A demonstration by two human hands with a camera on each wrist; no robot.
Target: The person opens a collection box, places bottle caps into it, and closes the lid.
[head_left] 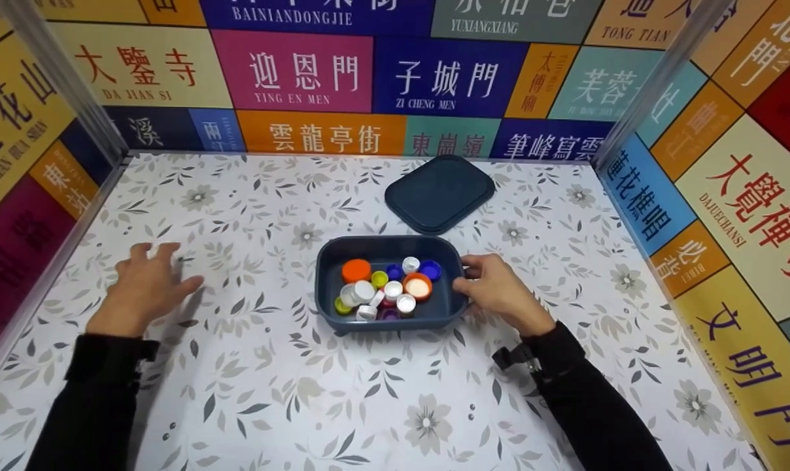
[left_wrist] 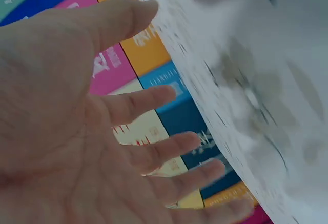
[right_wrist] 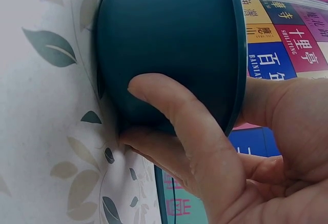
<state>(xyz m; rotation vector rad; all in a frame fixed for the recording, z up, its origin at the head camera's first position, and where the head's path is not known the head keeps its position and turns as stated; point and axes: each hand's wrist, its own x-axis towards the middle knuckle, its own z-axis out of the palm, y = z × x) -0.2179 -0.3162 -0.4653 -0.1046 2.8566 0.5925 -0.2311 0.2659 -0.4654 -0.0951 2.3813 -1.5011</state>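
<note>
A dark blue plastic food container (head_left: 392, 325) stands open on the table, holding several small bottle caps: an orange cap (head_left: 356, 270), a white cap (head_left: 363, 292) and a purple cap (head_left: 430, 269) among them. My right hand (head_left: 499, 288) grips its right end. In the right wrist view the thumb (right_wrist: 169, 93) lies along the container's wall (right_wrist: 169, 34), and other fingers curl round its corner. Well to the left, my left hand (head_left: 143, 288) hovers over the table with fingers spread. Its palm (left_wrist: 56, 126) holds nothing in the left wrist view.
The container's dark blue lid (head_left: 439, 194) lies flat behind it, towards the back of the table. A floral-patterned cover (head_left: 257, 405) spans the tabletop. Panels with coloured blocks of lettering (head_left: 297, 72) enclose the back, left and right sides.
</note>
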